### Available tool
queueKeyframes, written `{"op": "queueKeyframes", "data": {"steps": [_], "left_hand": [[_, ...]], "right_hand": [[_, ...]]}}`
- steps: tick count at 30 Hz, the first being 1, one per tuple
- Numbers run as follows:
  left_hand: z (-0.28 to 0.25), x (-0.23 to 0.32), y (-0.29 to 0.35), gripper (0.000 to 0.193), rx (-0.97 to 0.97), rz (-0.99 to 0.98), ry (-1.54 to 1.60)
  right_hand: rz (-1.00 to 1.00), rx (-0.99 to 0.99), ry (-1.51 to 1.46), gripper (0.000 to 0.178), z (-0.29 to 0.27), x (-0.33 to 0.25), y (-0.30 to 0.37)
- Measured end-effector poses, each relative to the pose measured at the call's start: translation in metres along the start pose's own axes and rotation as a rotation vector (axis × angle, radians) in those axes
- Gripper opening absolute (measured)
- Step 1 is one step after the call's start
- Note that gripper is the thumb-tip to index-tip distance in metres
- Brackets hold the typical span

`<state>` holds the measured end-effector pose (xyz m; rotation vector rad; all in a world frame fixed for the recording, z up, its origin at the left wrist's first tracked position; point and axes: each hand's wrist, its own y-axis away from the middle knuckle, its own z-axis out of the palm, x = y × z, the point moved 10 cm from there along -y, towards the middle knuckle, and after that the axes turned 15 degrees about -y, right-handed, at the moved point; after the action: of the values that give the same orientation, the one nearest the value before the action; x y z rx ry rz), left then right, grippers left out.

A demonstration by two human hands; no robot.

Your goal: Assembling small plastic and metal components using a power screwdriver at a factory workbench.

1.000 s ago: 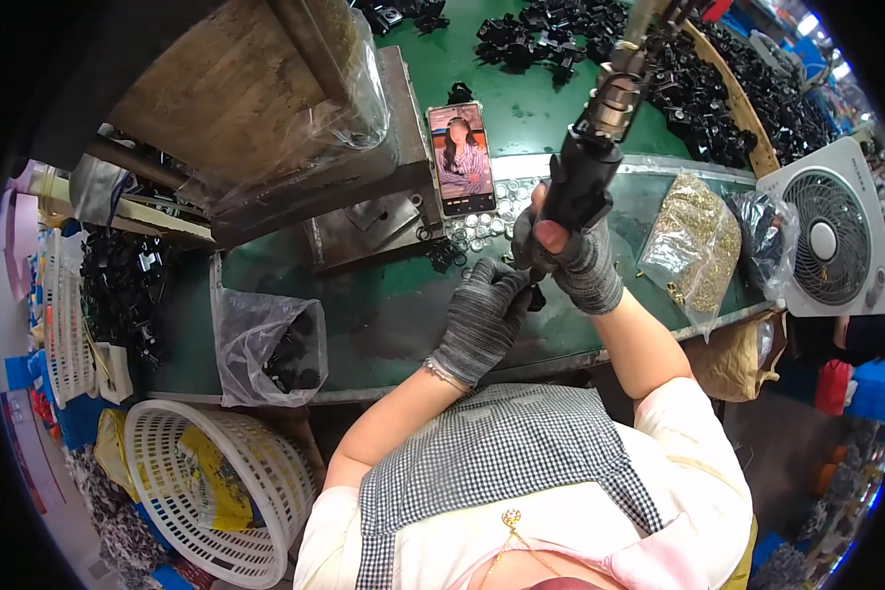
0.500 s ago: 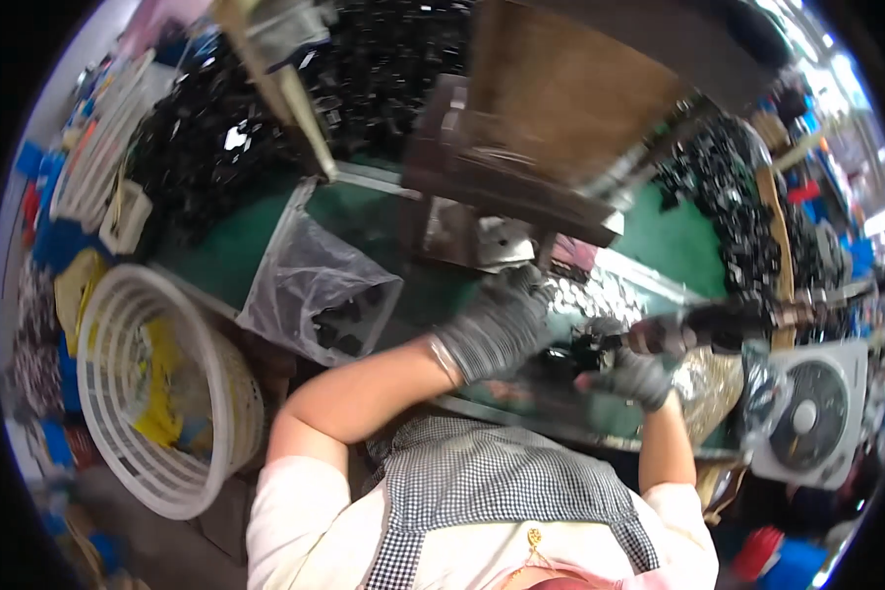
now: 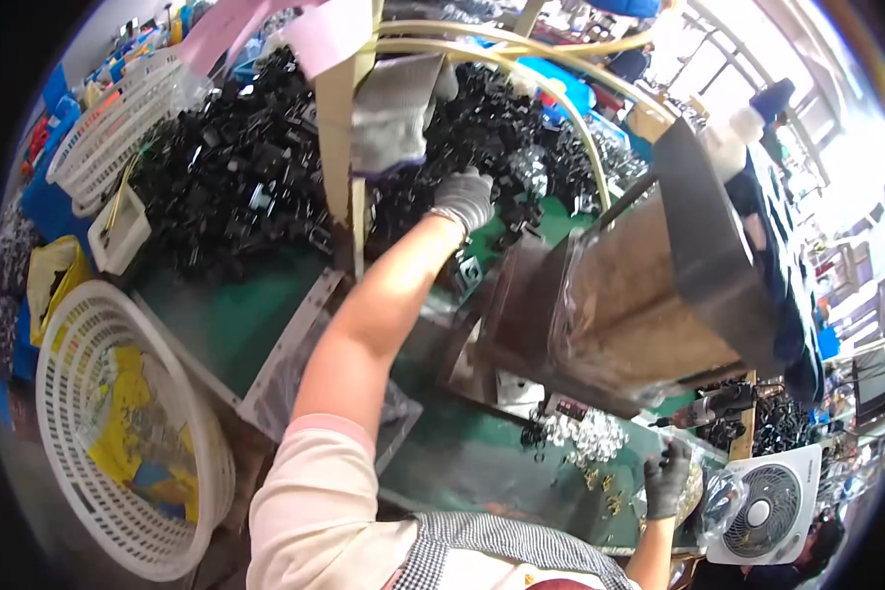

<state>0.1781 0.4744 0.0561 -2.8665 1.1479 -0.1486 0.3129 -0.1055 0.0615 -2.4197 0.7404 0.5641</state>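
My left hand [image 3: 465,200], in a grey striped glove, reaches far forward over a heap of small black plastic parts [image 3: 236,167]. Its fingertips are hidden among the parts, so what they hold does not show. Just nearer than this hand, a square part with a round hole [image 3: 469,275] lies by the dark metal stand [image 3: 521,305]. My right hand [image 3: 667,479], also gloved, is at the bench's right side with its fingers loosely apart and nothing visible in them. A dark power screwdriver [image 3: 713,405] is beyond it, apart from the hand. Small shiny pieces [image 3: 592,438] lie left of the hand.
A white basket [image 3: 197,423] with yellow bags stands at the left. Near the bench's left edge lies a clear plastic bag [image 3: 300,359]. A grey glove [image 3: 393,113] hangs from a wooden post [image 3: 336,147]. At the right is a white-framed fan [image 3: 762,506].
My left hand has gone from the metal stand forward to the black parts. My right hand, earlier at the screwdriver, is now apart from it. The whole view has turned and shifted.
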Motion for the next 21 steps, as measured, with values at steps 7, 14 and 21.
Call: {"op": "queueKeyframes", "data": {"steps": [7,14,21], "left_hand": [[0.019,0.038,-0.082,0.079,0.019,0.035,0.027],[0.049,0.110,-0.113,0.090,-0.136,0.198,-0.174],[0.142,0.069,-0.177,0.083,-0.184,-0.148,-0.442]], "right_hand": [[0.217,0.012,0.030,0.039,-0.014,0.003,0.022],[0.274,-0.120,0.016,0.032,0.016,-0.029,0.018],[0.077,-0.178,0.097,0.027,0.033,-0.043,0.012]]}}
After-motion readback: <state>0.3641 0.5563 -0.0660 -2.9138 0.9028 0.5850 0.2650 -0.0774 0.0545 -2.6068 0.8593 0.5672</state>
